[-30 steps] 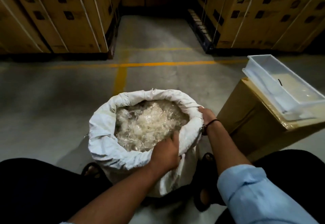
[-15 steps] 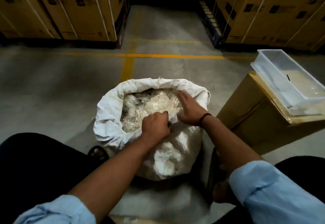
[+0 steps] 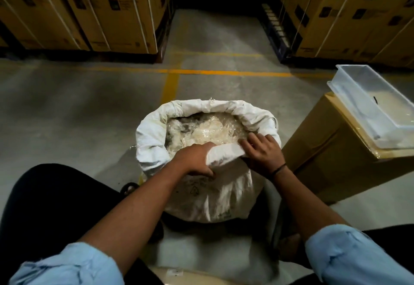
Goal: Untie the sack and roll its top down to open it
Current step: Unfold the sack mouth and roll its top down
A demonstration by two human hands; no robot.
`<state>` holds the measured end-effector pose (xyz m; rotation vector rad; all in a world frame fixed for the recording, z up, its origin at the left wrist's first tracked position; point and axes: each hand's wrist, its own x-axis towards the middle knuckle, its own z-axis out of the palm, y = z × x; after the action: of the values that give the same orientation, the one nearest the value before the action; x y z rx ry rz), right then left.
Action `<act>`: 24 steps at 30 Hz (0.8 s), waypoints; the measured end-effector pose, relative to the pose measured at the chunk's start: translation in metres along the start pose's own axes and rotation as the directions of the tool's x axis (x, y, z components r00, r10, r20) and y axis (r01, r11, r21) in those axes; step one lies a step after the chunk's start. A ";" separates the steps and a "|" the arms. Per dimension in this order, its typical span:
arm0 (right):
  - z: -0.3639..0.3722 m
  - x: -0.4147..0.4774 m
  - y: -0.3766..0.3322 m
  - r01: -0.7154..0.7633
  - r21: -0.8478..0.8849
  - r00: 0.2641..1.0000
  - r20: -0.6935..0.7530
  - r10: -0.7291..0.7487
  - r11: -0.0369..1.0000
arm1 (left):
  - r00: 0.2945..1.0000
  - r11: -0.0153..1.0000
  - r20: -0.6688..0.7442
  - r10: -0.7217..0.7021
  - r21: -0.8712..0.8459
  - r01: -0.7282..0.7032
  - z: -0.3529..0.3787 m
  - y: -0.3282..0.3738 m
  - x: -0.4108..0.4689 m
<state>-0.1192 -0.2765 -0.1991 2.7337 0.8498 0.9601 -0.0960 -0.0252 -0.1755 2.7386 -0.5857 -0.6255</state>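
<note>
A white woven sack (image 3: 212, 197) stands on the concrete floor between my knees. Its mouth is open and its top is rolled into a thick cuff (image 3: 154, 132) around the far and left sides. Pale, shiny, fibrous filling (image 3: 206, 130) shows inside. My left hand (image 3: 195, 159) grips the near edge of the cuff, fingers curled over the fabric. My right hand (image 3: 262, 150) rests on the same near edge just to the right, fingers on the fold, a dark band at the wrist.
A brown cardboard box (image 3: 331, 154) stands close on the right with a clear plastic tray (image 3: 367, 103) on top. Stacked strapped cartons (image 3: 94, 11) line the back left and back right (image 3: 349, 16). Yellow floor lines (image 3: 201, 72) cross ahead.
My hands have shifted along the near rim of the sack, both now holding a fold of the cuff. The sack leans a little more towards me.
</note>
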 end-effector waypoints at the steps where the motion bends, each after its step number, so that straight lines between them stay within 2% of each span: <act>1: -0.001 0.002 -0.002 -0.025 0.004 0.999 0.032 0.025 1.000 | 0.998 0.999 -0.057 -0.017 0.049 0.020 0.002 -0.002 -0.003; 3: -0.002 0.009 -0.013 -0.087 0.021 0.981 0.175 0.082 0.996 | 0.988 0.990 -0.155 -0.021 0.132 0.042 0.008 0.001 -0.008; 4: -0.003 0.016 -0.022 -0.103 0.029 0.951 0.297 0.090 0.994 | 0.979 0.989 -0.204 -0.021 0.142 0.051 0.011 0.004 -0.009; 7: -0.013 0.036 -0.050 -0.018 0.122 0.794 0.604 -0.060 0.992 | 0.942 0.980 -0.336 0.021 0.193 0.047 0.019 0.012 -0.013; 9: -0.013 0.042 -0.062 -0.093 0.146 0.697 0.716 -0.041 0.985 | 0.922 0.963 -0.379 0.084 0.268 0.022 0.023 0.019 -0.014; 10: -0.011 0.042 -0.065 -0.154 0.131 0.691 0.723 0.012 0.979 | 0.914 0.960 -0.388 0.117 0.281 -0.003 0.024 0.022 -0.015; 12: -0.007 0.036 -0.062 -0.201 0.121 0.757 0.649 0.076 0.972 | 0.925 0.961 -0.351 0.145 0.273 -0.047 0.024 0.028 -0.017; 15: 0.001 0.016 -0.054 -0.121 0.133 0.929 0.364 0.065 0.984 | 0.975 0.988 -0.196 0.105 0.133 -0.080 0.012 0.028 -0.017; 16: 0.003 0.011 -0.051 -0.114 0.096 0.958 0.275 0.083 0.989 | 0.985 0.991 -0.145 0.093 0.112 -0.078 0.004 0.024 -0.016; 19: 0.009 0.008 -0.046 -0.069 0.020 0.995 0.073 0.067 0.997 | 0.997 0.979 -0.079 0.024 0.206 -0.007 -0.014 -0.005 -0.018; 20: 0.009 0.012 -0.046 -0.039 0.031 0.996 0.075 0.037 0.999 | 0.997 0.974 -0.071 -0.008 0.226 0.024 -0.013 -0.017 -0.021; 21: 0.006 0.019 -0.048 -0.001 0.066 0.989 0.145 -0.009 0.998 | 0.997 0.972 -0.075 -0.036 0.229 0.053 -0.007 -0.026 -0.025; 22: 0.001 0.027 -0.050 0.023 0.116 0.957 0.284 -0.055 0.993 | 0.993 0.972 -0.111 -0.047 0.226 0.071 0.002 -0.033 -0.029; 23: -0.004 0.036 -0.054 0.015 0.166 0.884 0.458 -0.091 0.986 | 0.983 0.971 -0.178 -0.039 0.227 0.080 0.011 -0.036 -0.030; 24: -0.007 0.044 -0.059 -0.033 0.190 0.775 0.625 -0.095 0.981 | 0.965 0.968 -0.260 -0.018 0.236 0.082 0.018 -0.035 -0.030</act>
<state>-0.1229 -0.2040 -0.1866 2.8711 0.8670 -0.0992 -0.1176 0.0157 -0.1929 3.0070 -0.5642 -0.2113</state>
